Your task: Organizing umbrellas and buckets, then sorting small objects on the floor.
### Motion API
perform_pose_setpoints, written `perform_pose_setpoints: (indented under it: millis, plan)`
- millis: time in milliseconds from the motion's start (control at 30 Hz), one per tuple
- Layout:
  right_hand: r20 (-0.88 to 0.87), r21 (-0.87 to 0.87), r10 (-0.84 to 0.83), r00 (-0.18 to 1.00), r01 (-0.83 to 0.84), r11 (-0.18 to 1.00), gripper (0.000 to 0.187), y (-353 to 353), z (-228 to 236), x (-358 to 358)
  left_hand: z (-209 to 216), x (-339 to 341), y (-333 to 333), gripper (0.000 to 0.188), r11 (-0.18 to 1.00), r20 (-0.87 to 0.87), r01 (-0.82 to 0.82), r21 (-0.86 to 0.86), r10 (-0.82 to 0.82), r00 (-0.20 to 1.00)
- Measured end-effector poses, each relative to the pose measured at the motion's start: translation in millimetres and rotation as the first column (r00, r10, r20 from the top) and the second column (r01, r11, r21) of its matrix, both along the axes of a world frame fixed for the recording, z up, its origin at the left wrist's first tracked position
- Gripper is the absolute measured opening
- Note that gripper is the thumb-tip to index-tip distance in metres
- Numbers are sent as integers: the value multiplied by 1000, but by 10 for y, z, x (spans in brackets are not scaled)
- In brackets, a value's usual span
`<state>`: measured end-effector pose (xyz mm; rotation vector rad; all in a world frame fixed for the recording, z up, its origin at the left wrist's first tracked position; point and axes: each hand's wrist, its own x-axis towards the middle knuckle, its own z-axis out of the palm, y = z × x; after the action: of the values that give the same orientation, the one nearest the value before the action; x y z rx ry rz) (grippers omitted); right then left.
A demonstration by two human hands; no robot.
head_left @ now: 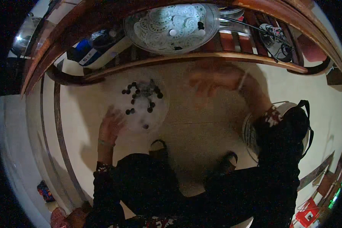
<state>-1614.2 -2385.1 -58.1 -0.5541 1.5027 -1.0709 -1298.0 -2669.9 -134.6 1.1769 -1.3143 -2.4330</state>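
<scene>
On the floor at left lies a round, pale, see-through sheet or lid (pixel 161 117), with several small black round pieces (pixel 150 110) scattered on it. At its left edge is my left hand (pixel 113 122), fingers stretched out and a little blurred; I see nothing held in it. My right hand (pixel 211 80) hangs over the floor to the right of the sheet, below the wooden rail. Motion smears its fingers, so I cannot make out whether they hold anything.
Ahead, a slatted wooden bench (pixel 231 55) carries a clear round tray (pixel 131 36) of white printed discs, with a few black and white pieces on top. Cables and a dark device (pixel 275 40) lie at its right. A pale bucket (pixel 250 136) stands beside my right arm. A red item (pixel 307 212) lies at lower right.
</scene>
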Motion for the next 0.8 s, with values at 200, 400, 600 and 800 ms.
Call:
perform_pose_setpoints:
  millis: [200,400,600,800]
  plan:
    - [188,-295,-372,909,413,862,47,114,22,-460,-266,182,-18,67,991,-32,-63,121,68,997]
    - [-315,-332,-536,783,438,836,38,-290,-137,-551,-187,131,15,67,989,-74,-27,145,38,997]
    - [-704,-327,-423,570,268,906,35,-302,-191,-612,-49,156,4,69,986,-44,-103,133,110,993]
    - [-663,-292,-361,656,218,931,36,-260,189,-302,-116,711,-149,68,960,-105,-208,187,230,968]
